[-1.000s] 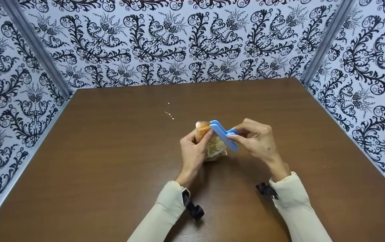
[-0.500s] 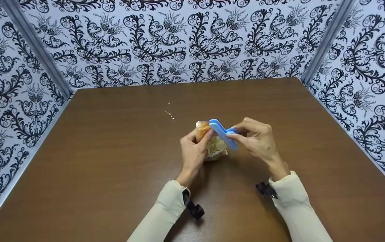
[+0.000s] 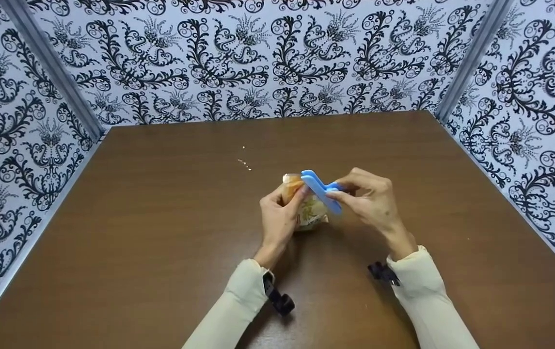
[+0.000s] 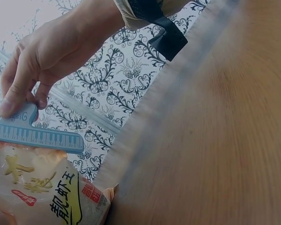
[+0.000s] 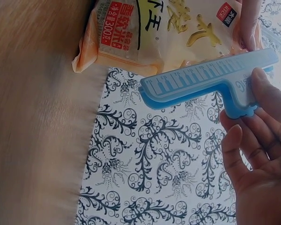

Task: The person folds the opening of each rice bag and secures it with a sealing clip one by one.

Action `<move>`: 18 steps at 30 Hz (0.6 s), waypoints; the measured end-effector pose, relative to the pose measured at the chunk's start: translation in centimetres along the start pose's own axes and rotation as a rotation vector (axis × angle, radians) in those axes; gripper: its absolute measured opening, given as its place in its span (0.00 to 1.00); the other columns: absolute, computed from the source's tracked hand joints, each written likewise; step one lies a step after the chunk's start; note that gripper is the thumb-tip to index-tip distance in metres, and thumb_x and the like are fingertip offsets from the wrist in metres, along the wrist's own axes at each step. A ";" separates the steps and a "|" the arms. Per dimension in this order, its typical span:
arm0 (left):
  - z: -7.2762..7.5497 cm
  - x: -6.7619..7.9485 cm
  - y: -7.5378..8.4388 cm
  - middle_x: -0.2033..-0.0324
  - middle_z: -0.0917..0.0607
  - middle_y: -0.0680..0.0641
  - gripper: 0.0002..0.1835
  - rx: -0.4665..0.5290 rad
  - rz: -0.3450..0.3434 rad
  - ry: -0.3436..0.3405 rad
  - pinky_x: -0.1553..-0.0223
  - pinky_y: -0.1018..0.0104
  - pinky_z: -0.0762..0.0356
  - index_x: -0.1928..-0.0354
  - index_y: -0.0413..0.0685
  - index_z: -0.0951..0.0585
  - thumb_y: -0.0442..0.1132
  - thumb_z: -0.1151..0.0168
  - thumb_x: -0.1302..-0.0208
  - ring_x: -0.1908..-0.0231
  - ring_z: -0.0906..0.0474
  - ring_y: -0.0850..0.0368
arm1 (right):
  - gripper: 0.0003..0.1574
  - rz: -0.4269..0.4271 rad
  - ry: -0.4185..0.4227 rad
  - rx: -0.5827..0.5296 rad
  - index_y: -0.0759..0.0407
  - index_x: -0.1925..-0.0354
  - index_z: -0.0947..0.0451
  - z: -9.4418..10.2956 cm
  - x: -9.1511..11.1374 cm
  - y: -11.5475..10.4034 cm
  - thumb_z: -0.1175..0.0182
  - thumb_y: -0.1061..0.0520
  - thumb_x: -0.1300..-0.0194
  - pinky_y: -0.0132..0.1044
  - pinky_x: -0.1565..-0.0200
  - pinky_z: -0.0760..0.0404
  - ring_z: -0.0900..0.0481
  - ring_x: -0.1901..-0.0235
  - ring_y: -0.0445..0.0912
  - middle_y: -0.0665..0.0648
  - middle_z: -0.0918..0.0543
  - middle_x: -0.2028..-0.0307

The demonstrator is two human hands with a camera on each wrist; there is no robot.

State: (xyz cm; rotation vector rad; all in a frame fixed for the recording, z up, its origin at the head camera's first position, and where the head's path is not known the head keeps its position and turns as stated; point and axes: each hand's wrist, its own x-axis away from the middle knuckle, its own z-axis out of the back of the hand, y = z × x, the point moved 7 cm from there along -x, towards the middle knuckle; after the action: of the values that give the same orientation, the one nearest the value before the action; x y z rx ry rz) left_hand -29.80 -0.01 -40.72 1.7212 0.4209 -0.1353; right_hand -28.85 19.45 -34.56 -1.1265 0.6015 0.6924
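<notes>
In the head view my left hand [image 3: 278, 216] grips a bag of rice [image 3: 312, 213], an orange and cream plastic packet with printed lettering. My right hand [image 3: 372, 198] pinches the handle of a light blue bag clip [image 3: 322, 192] between thumb and fingers. The clip's long bar carries a piano-key pattern, seen in the left wrist view on the bag clip [image 4: 37, 136]. It lies along the upper edge of the rice bag [image 4: 35, 183]. From the right wrist view I cannot tell whether the bag clip [image 5: 206, 77] has the bag between its bars.
A brown wooden table [image 3: 185, 208] lies beneath both hands. Small white crumbs [image 3: 244, 165] are scattered beyond the bag. Patterned walls [image 3: 238, 58] enclose the back and sides. A black strap [image 3: 279, 298] is on the left wrist, another black strap [image 3: 383, 274] on the right.
</notes>
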 end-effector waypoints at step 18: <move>0.0 0.2 0.0 0.67 0.12 0.42 0.10 -0.016 -0.036 -0.050 0.69 0.71 0.21 0.56 0.36 0.13 0.35 0.27 0.35 0.70 0.19 0.61 | 0.13 -0.038 0.004 0.085 0.56 0.62 0.10 -0.1 0.1 0.8 0.20 0.65 0.48 0.30 0.66 0.19 0.20 0.70 0.42 0.55 0.16 0.69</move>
State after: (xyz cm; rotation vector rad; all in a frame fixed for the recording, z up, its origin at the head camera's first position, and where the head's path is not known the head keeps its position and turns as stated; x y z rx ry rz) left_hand -29.66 0.07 -40.78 1.6915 0.4148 -0.2005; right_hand -29.36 19.64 -35.16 -1.0584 0.6060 0.6269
